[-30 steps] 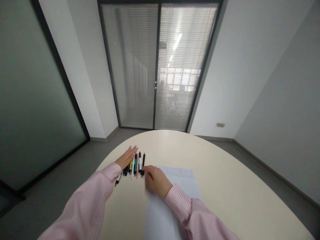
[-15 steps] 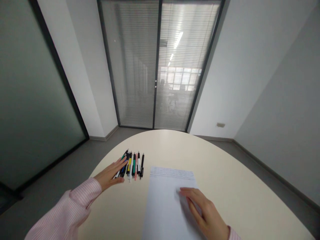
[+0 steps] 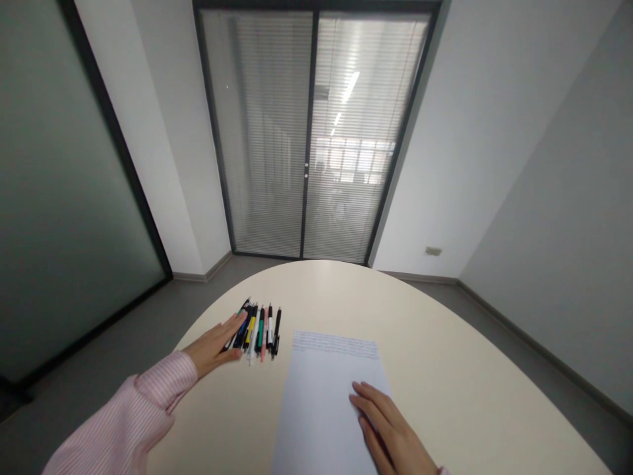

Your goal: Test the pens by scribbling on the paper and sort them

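My left hand [image 3: 217, 344] rests with fingers stretched out over the left end of a row of pens [image 3: 261, 328]. The pens lie side by side, in black, white, yellow, green, blue and pink, and some are partly hidden under the fingers. A black pen [image 3: 277, 331] is at the row's right end. On the right, my right hand [image 3: 388, 422] is spread over the right side of a white sheet of paper [image 3: 321, 402], fingers extended and nothing in them. Lines of handwriting run across the top of the sheet.
A pale round-edged table [image 3: 435, 356] carries the pens and paper. Beyond it stand a glass door with blinds [image 3: 262, 165] and white walls. A frosted glass panel [image 3: 64, 198] is at the left, and a wall socket [image 3: 433, 251] sits low at the right.
My right hand has come down nearer to me, its fingers now straighter and flatter over the paper. My left hand stays on the pens. The view has shifted slightly.
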